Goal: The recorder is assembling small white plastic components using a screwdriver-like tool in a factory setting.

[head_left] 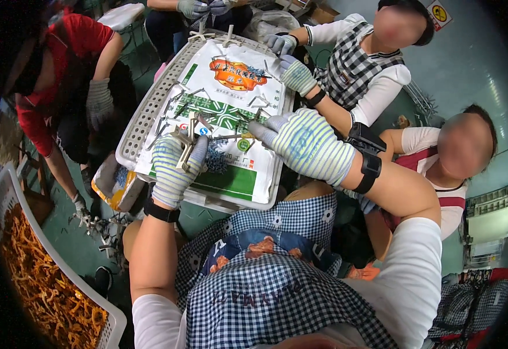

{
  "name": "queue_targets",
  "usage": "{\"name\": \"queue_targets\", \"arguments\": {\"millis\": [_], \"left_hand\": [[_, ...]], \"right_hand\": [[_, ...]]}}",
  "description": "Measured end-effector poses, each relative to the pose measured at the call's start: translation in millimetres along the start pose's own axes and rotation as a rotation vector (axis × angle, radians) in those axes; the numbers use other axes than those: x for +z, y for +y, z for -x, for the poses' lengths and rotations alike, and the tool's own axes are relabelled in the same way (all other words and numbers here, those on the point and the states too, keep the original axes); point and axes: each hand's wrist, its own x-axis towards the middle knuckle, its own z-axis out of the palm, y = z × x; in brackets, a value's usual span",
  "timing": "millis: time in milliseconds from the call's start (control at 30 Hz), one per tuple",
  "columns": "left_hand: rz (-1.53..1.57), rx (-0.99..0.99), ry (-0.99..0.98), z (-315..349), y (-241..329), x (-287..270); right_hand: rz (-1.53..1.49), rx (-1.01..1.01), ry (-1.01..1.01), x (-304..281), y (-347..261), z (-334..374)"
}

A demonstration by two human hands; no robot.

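My left hand (pixel 172 174), in a white glove with green-yellow stripes, is closed on a pale metal bracket (pixel 185 158) with several arms. My right hand (pixel 309 145), gloved alike, is closed over the table with thumb and fingertips together. By its fingertips is a thin metal piece (pixel 233 136) that reaches toward the bracket; how it is gripped is hidden. A heap of small bluish screw-like parts (pixel 216 160) lies beside my left fingers. Several thin metal strips (pixel 260 102) are scattered on the printed white-and-green sack (pixel 204 72) beneath.
The sack covers an upturned white perforated crate (pixel 143 119). Far on it stand pale cross-shaped parts (pixel 200 36) and another screw heap (pixel 248 72). Co-workers' gloved hands (pixel 297 75) are at the right edge. A crate of orange-brown parts (pixel 62 256) stands left, near a foam box (pixel 114 183).
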Motion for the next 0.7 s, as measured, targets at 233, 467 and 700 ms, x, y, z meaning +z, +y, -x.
{"name": "queue_targets", "arguments": {"millis": [233, 467, 700], "left_hand": [[0.048, -0.186, -0.084, -1, 9, -8], [0.114, -0.146, -0.079, -4, 23, -8], [-0.312, 0.176, -0.046, -2, -1, 3]], "right_hand": [[-0.059, 0.049, -0.24, -5, -8, -3], [-1.064, 0.673, -0.44, -11, 1, -6], [-0.639, 0.443, -0.199, 5, 1, 7]]}}
